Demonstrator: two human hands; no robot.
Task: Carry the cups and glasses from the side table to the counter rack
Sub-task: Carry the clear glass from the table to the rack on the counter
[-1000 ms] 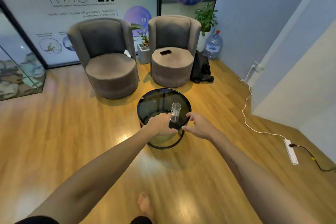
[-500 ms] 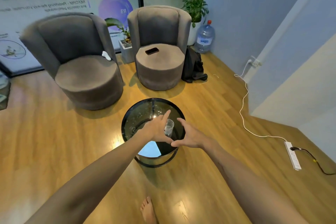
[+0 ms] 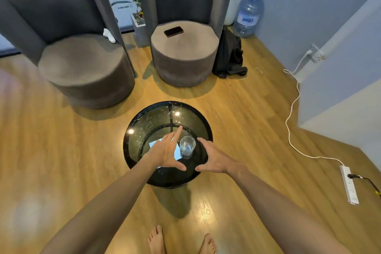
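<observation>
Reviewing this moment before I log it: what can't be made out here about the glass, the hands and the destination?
- Counter rack: not in the head view, outside the frame.
- Whether either hand touches the glass: left hand and right hand flank it, fingers spread; contact can't be told.
- Right hand's fingertips: hidden behind the hand.
- Glass contents: too small and reflective on the side table.

The clear glass tumbler [image 3: 187,147] is standing on a glossy, dark glass side table [image 3: 144,121] that is mirroring ceiling lights, the varnished wood floor [image 3: 237,109] is shining, and two armchairs [image 3: 86,68] are showing matt, soft grey-brown cloth.
</observation>
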